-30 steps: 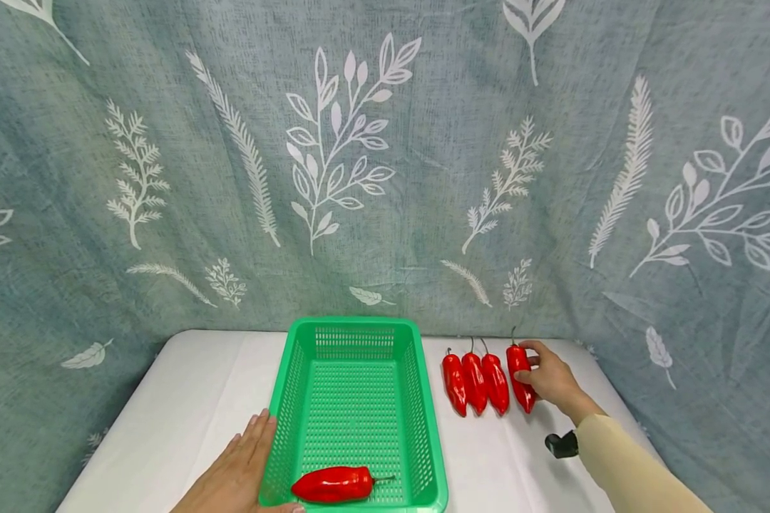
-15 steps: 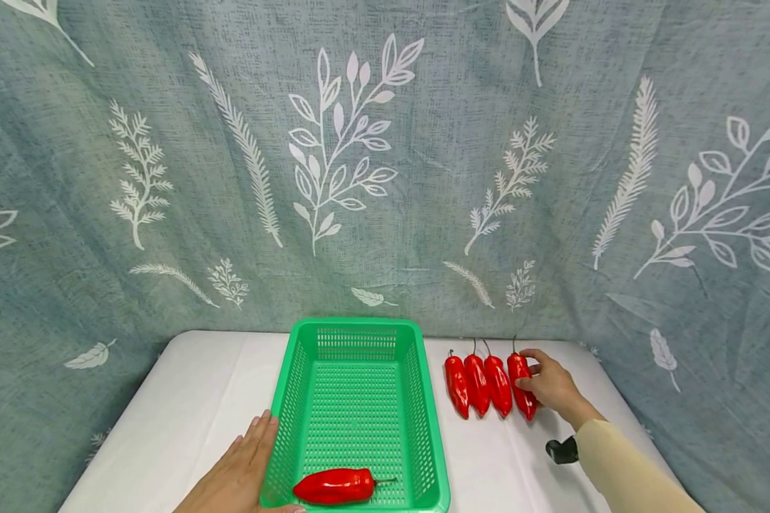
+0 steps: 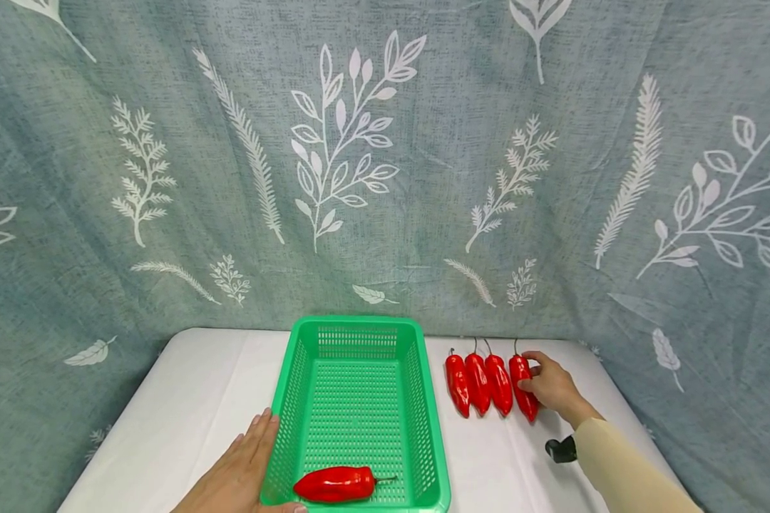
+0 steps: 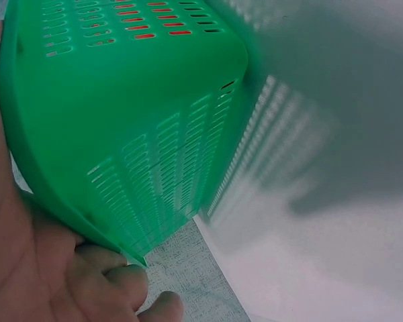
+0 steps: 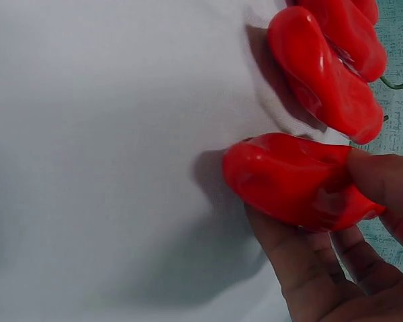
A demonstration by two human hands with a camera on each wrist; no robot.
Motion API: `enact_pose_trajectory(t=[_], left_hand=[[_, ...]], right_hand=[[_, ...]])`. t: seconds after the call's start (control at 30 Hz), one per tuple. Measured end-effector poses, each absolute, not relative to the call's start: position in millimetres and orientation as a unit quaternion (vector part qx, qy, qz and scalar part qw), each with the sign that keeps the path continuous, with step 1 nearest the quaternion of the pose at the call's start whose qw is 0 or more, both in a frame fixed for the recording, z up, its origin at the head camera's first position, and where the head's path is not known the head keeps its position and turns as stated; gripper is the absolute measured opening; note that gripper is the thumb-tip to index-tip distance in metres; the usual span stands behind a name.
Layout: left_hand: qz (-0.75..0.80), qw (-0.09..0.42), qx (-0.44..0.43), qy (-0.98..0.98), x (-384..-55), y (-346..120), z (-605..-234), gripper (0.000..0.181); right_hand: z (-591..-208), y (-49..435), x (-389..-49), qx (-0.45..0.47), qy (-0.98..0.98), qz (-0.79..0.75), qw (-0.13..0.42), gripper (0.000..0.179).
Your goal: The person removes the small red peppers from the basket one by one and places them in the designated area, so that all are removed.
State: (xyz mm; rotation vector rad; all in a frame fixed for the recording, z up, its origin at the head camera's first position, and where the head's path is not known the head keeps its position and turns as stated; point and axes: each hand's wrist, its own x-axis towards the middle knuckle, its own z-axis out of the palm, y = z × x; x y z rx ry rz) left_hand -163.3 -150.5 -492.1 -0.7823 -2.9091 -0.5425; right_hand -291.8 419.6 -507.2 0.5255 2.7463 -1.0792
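Observation:
In the head view, my right hand [image 3: 554,386] holds a red chili pepper [image 3: 522,385] at the right end of a row on the white table. The right wrist view shows the thumb on one side of this pepper [image 5: 289,181] and fingers curled under the other. Beside it lie three more red peppers [image 3: 499,385], close together, stems pointing away from me. My left hand [image 3: 240,463] rests along the left rim of a green basket [image 3: 441,456], fingers straight, thumb at the near rim. One red pepper [image 3: 335,484] lies crosswise inside at the near end.
The perforated basket wall [image 4: 127,100] fills much of the left wrist view. A grey-green curtain [image 3: 385,178] with white leaf prints hangs behind the white-covered table [image 3: 218,377]. A small black object [image 3: 561,449] sits at the right wrist.
The pepper in my right hand has shifted slightly toward me, more level with the others in the row, and has been still over the last half second. My left hand stays on the basket.

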Motion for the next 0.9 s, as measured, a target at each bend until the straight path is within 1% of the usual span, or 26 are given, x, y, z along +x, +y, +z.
enact_pose_trajectory(t=[0.27, 0.53, 0.9], left_hand=[[-0.18, 0.027, -0.26, -0.948, -163.7, -151.9, -489.3, 0.131], [-0.198, 0.005, -0.259, -0.945, -164.6, -152.3, -483.0, 0.129], [-0.211, -0.012, -0.254, -0.944, -164.5, -155.8, -480.8, 0.13]], right_hand=[[-508.5, 420.8, -294.9, 0.166, 0.921, -0.345, 0.072, 0.071], [-510.2, 422.4, -295.4, 0.168, 0.929, -0.324, 0.064, 0.066], [-508.0, 419.4, -295.4, 0.165, 0.935, -0.308, 0.065, 0.071]])
